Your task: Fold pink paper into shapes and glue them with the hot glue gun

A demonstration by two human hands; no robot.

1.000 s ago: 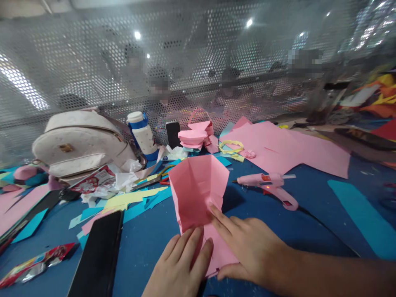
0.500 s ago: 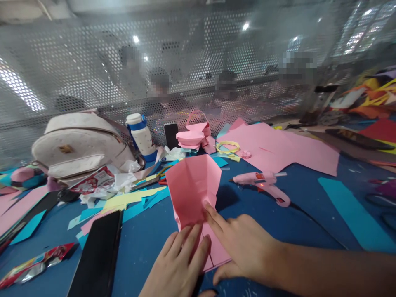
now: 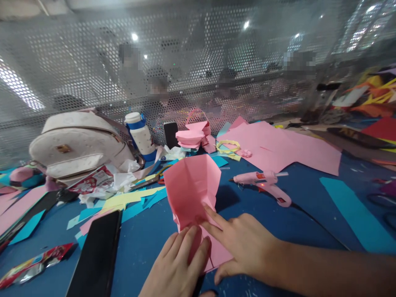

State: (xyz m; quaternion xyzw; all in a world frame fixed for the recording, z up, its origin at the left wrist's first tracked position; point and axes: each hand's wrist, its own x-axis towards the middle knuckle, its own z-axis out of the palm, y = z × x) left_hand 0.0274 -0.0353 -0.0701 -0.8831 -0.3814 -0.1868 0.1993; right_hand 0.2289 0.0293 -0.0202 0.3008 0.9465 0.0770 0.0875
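A folded pink paper (image 3: pixel 192 189) stands partly upright on the blue table (image 3: pixel 148 243), its lower part lying flat. My left hand (image 3: pixel 179 266) lies flat on the paper's near left corner with fingers stretched out. My right hand (image 3: pixel 239 243) presses the flat part from the right, fingers extended and the fingertips at the crease where the paper rises. Neither hand holds anything.
A black phone (image 3: pixel 95 255) lies left of my hands. A pink glue gun (image 3: pixel 262 183) with its cord rests to the right. A white bag (image 3: pixel 74 142), a bottle (image 3: pixel 140 134), paper scraps, scissors (image 3: pixel 154 177), pink sheets (image 3: pixel 278 148) and a perforated screen stand behind.
My right hand's fingertips have slid a little left and down along the crease. The left hand and paper stay nearly in place; the view has shifted slightly.
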